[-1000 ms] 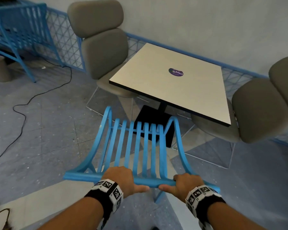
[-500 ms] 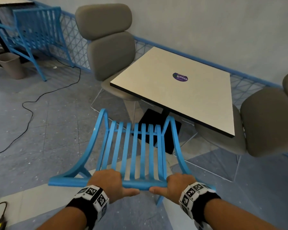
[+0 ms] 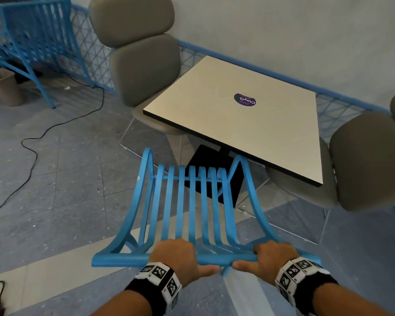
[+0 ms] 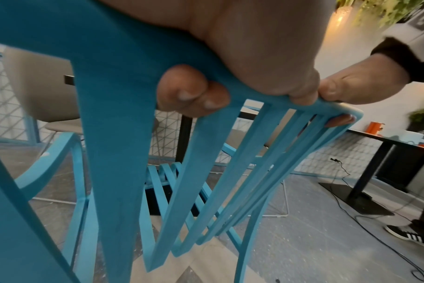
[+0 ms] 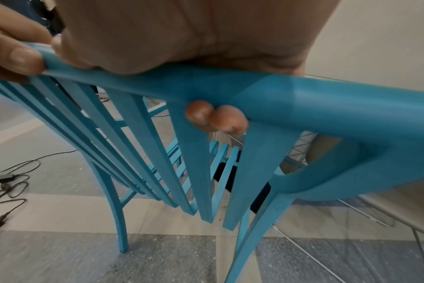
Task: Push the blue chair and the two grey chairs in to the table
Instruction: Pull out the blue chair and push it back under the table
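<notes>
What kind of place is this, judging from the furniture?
Probably a café or a casual eating area: a small square beige table on a black pedestal, with grey padded chairs beside it, a second dark table further off, and blue wire-mesh partitions along the wall.

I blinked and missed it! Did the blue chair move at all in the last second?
Barely. The blue chair looks a touch closer to the table, though the camera shifted too. The left hand and right hand still grip its top rail, and both grey chairs stayed put.
</notes>
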